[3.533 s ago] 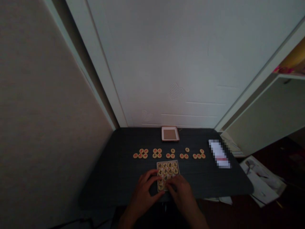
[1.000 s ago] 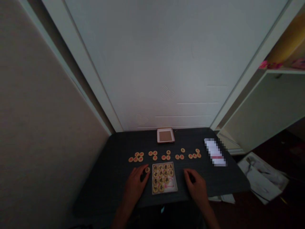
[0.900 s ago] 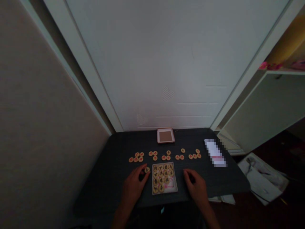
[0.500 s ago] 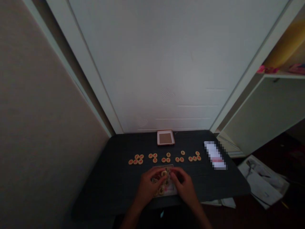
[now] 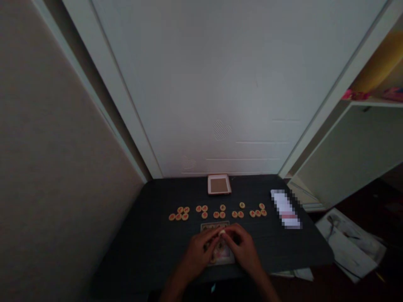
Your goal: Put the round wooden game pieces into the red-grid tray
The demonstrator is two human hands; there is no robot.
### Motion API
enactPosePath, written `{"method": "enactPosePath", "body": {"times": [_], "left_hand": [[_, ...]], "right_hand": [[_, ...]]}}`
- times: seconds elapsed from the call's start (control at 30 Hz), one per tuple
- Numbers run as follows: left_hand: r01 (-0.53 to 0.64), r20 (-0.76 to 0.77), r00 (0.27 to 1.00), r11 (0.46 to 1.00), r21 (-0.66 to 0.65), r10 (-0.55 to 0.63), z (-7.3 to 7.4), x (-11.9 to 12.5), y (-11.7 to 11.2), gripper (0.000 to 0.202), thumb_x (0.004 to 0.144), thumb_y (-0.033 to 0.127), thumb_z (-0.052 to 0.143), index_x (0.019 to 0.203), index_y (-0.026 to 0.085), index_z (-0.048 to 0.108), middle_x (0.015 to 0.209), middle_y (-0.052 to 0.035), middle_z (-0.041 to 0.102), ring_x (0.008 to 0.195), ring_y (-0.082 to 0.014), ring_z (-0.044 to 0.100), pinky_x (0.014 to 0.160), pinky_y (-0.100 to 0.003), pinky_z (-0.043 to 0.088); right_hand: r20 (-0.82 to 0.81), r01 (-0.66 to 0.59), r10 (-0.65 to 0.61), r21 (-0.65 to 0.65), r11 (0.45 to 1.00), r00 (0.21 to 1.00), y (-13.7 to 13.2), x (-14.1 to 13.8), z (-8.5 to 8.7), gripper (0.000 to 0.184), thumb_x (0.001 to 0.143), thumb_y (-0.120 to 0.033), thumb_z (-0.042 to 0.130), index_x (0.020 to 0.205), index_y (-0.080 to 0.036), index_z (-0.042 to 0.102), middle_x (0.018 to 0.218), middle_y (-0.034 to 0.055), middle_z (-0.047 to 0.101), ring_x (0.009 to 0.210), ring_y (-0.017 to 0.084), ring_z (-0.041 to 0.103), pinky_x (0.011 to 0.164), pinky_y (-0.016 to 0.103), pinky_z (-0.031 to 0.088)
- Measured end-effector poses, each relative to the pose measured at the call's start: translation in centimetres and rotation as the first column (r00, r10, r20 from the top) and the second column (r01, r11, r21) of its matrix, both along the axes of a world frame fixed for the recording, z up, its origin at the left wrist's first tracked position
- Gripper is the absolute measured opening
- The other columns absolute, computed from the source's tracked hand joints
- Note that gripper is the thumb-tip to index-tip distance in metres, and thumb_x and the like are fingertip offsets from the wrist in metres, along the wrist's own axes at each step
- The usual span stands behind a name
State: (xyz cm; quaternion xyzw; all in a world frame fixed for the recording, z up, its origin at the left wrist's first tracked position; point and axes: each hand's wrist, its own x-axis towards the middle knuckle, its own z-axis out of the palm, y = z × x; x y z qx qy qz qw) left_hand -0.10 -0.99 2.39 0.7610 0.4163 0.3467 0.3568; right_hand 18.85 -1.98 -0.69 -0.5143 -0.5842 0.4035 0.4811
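Observation:
My left hand and my right hand meet at the fingertips over a shallow box near the table's front edge. A small round xiangqi piece is pinched between them, with fingers of both hands closed on it. More round pieces lie in the box, partly covered by my hands. Beyond it, wooden xiangqi pieces with red markings lie flat in small groups: a left cluster, middle groups and a right cluster. One piece lies apart towards the back.
An open box lid lies at the back of the dark table, close to the white panel. A pixelated phone-like object is at the right. Papers and a white box are on the floor beyond the right edge.
My fingertips have come together, and a piece now shows between them. More pieces are visible along the box's far side. The view has tilted up slightly; the groups on the table have not moved.

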Motion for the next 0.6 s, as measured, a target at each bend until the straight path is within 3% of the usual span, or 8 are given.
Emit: {"method": "enactPosePath", "body": {"times": [0.27,0.4,0.6], "left_hand": [[-0.263,0.026,0.964,0.942,0.207,0.264,-2.8,-1.9,0.1,0.017,0.094,0.027,0.06,0.103,0.025,0.074,0.1,-0.0049,0.076,0.095,-0.0211,0.071,0.089,-0.035,0.058],[-0.344,0.058,0.939,0.917,0.203,0.34,-3.0,-2.3,0.4,0.016,0.093,0.028,0.061,0.1,0.024,0.074,0.099,-0.0058,0.075,0.095,-0.0224,0.069,0.087,-0.037,0.058],[-0.341,0.049,0.94,0.92,0.192,0.338,-3.3,-2.0,0.7,0.014,0.092,0.029,0.061,0.096,0.024,0.074,0.097,-0.0047,0.075,0.094,-0.0222,0.069,0.088,-0.038,0.057]], "right_hand": [[-0.293,0.125,-0.162,-0.14,0.982,0.942,0.3,0.1,-1.7,0.039,0.083,-0.053,0.071,0.105,-0.021,0.068,0.093,0.0071,0.076,0.084,0.025,0.071,0.074,0.034,0.057],[-0.273,0.144,-0.178,-0.141,0.98,0.945,0.2,0.2,-1.4,0.043,0.084,-0.055,0.069,0.111,-0.022,0.07,0.098,0.0089,0.076,0.088,0.027,0.072,0.076,0.035,0.058],[-0.239,0.144,-0.176,-0.145,0.979,0.955,0.4,0.4,-2.1,0.039,0.084,-0.055,0.068,0.106,-0.022,0.072,0.1,0.0083,0.076,0.09,0.027,0.072,0.08,0.037,0.058]]}}
